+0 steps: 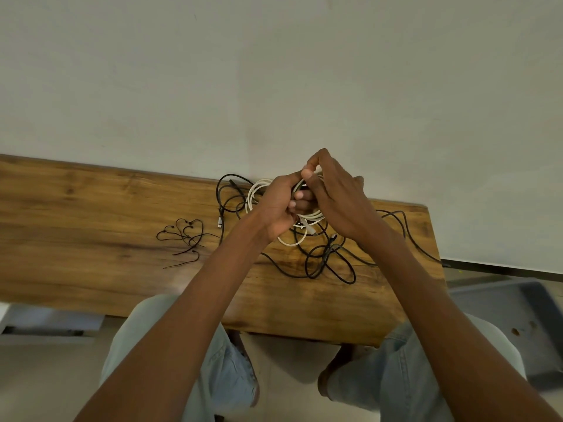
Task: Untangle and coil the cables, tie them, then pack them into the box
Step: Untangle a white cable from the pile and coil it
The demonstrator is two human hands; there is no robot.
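A white cable (255,190) wound into a loose coil is lifted just above the far edge of the wooden table (91,239). My left hand (278,208) grips the coil from the left, fingers curled round its strands. My right hand (332,199) pinches the top of the coil between thumb and forefinger. Tangled black cables (329,263) lie on the table under and around both hands, one loop (228,190) reaching toward the wall. A white connector end (307,228) hangs below the coil.
Several thin black cable ties (185,236) lie in a small pile left of the hands. A grey box (511,318) sits on the floor to the right of the table. The table butts against a pale wall (274,71).
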